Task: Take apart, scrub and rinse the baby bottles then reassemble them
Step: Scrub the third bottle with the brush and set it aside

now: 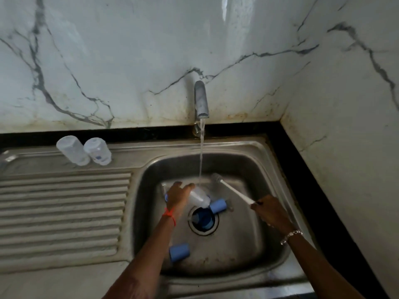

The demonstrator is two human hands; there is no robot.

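Rinsing a clear bottle [199,197] under the stream [201,156] from the tap [201,100], by the look of it. Gripped round its body by the left hand [179,194], fingers [190,186] curled over it from above. Held low in the sink [248,165] and tilted, lower end toward the drain, probably to let it empty.

Pinching a thin white brush [233,190] by its handle end in the right hand [271,210], fingers [259,202] narrow around it. Bristle head pointed away past the stream, likely parked clear of the rinsing.

Just beyond the bottle's lower end, a blue cap [218,205] on its side. Below the left fingers, in the drain, a blue ring [204,221]. Back beside the left forearm, a second blue cap [179,252].

Well off to the left of both hands, on the drainer, two clear pieces [72,149] side by side, seemingly set apart from the unwashed parts.
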